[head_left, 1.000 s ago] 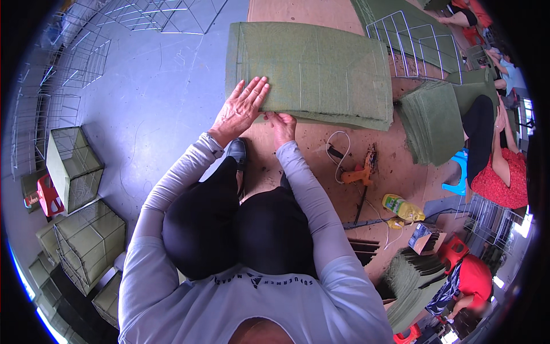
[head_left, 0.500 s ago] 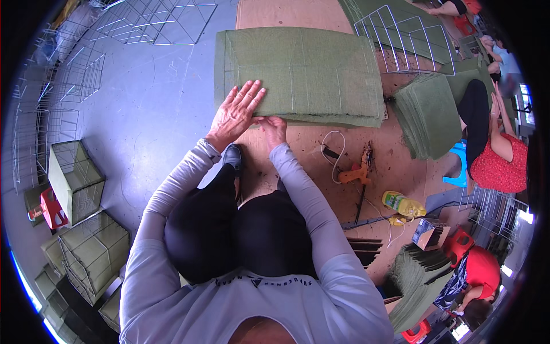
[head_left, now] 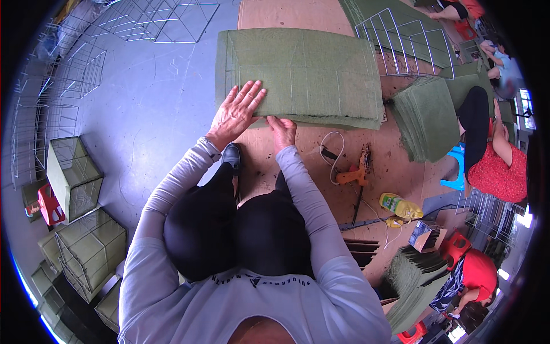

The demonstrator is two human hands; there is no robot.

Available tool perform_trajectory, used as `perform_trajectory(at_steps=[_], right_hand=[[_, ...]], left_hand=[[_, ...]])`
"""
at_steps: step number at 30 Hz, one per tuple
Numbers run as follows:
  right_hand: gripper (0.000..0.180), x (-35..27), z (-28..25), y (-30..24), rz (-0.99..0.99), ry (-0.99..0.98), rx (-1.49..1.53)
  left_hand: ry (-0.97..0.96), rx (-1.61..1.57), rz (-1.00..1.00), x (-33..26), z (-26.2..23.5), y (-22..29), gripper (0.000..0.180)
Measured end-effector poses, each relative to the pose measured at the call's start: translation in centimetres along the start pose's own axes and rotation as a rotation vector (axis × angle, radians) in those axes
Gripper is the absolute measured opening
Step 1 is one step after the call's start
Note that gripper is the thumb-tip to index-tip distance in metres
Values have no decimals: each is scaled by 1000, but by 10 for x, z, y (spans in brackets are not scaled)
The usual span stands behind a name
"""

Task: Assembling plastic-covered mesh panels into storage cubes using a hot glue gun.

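A green fabric cover (head_left: pixel 309 69) lies over a boxy wire frame whose thin bars show through the cloth. My left hand (head_left: pixel 235 114) rests flat on its near left corner, fingers stretched out and holding nothing. Close beside it, my right hand (head_left: pixel 282 134) pinches the fabric's near edge between thumb and fingers. The fingertips partly hide the fold there. An orange glue gun (head_left: pixel 350 176) with a white cord lies on the brown board (head_left: pixel 309 198), to the right of my right hand.
Green fabric sheets are stacked (head_left: pixel 427 117) at the right, below a bare wire frame (head_left: pixel 404 46). A yellow bottle (head_left: pixel 404 206) lies nearer me. Fabric-covered wire boxes (head_left: pixel 91 246) stand at the left. Other people sit along the right side, one in a red dotted top (head_left: pixel 498 169).
My right hand has slid a little to the right along the fabric's near edge. The left hand stays in place. At the right, the seated person's arms have shifted.
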State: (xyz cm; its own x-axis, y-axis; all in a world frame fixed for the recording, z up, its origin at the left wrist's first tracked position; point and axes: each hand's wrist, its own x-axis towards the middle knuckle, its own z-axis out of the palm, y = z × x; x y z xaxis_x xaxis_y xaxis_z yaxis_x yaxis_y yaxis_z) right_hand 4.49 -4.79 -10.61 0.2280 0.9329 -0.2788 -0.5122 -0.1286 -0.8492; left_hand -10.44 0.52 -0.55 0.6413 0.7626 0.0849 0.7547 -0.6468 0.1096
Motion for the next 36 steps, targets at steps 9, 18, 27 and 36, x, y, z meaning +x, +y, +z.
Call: perform_trajectory(at_steps=[9, 18, 27, 36], right_hand=[[13, 1, 1, 0, -21, -34, -10], [8, -1, 12, 5, 14, -112, 36], [5, 6, 9, 20, 9, -84, 37], [7, 7, -4, 18, -14, -168, -99]], left_hand=[[-14, -51, -19, -1, -4, 2, 81], [1, 5, 10, 1, -1, -1, 78], [29, -97, 20, -1, -7, 2, 83], [0, 10, 71, 14, 4, 9, 80]])
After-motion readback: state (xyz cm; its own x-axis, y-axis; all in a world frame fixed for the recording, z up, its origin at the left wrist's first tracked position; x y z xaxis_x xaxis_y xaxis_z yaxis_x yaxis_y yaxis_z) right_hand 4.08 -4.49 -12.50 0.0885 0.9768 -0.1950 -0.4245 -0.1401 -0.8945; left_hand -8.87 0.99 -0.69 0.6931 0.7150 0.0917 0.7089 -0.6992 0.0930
